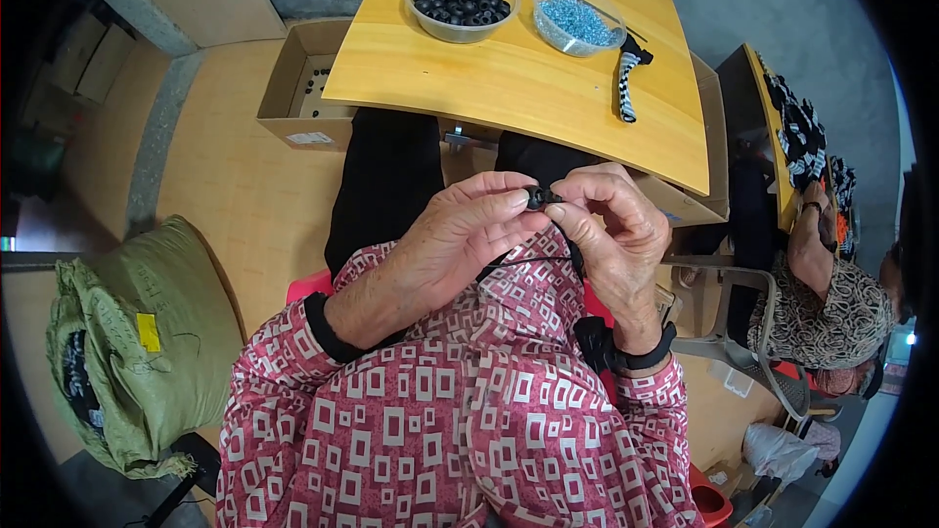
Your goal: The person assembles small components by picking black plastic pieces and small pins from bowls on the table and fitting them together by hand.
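In front of my chest, both hands meet at a small black plastic piece (536, 198). My left hand (458, 235) pinches it between thumb and forefinger, the other fingers loosely curled below. From the other side my right hand (620, 230) closes thumb and forefinger on the same piece. A thin black cord (533, 261) runs below my fingers; where it joins the piece is hidden. On the table, a clear round bowl (462, 31) is heaped with similar rounded black pieces. Beside it, another clear bowl (577, 47) holds many tiny light-blue bits.
A striped black-and-white fabric strip (626, 88) lies on the yellow table (460, 78), near a thin dark rod (631, 31). Cardboard boxes (284, 88) stand under its sides. A stuffed green sack (166, 342) is at left. Another person (822, 313) sits at a table on the right.
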The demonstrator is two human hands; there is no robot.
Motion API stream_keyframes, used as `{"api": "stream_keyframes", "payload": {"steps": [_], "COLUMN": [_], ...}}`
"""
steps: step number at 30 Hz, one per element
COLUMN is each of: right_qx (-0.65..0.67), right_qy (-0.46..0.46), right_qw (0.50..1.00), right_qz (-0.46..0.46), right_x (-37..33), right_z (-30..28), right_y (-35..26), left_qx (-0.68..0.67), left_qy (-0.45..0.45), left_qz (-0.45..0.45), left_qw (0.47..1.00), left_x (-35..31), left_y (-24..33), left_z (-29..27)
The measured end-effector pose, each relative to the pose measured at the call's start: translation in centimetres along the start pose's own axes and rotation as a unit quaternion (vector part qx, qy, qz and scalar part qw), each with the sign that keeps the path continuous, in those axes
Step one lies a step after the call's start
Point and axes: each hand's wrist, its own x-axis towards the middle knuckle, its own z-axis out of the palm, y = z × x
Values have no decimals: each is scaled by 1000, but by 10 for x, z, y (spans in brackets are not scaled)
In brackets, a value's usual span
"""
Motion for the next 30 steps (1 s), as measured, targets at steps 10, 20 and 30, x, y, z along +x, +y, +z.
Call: {"api": "stream_keyframes", "payload": {"steps": [10,20,30], "right_qx": [-11,-85,-120], "right_qy": [-22,-68,-101], "right_qw": [1000,993,985], "right_qz": [6,-45,-73], "right_x": [0,2,1], "right_z": [0,-9,-11], "right_y": [3,-1,5], "left_qx": [46,93,191], "left_qy": [2,42,73], "left_qz": [14,13,67], "left_qw": [999,995,977], "left_x": [0,1,5], "left_y": [3,-2,-7], "left_z": [-3,-3,-3]}}
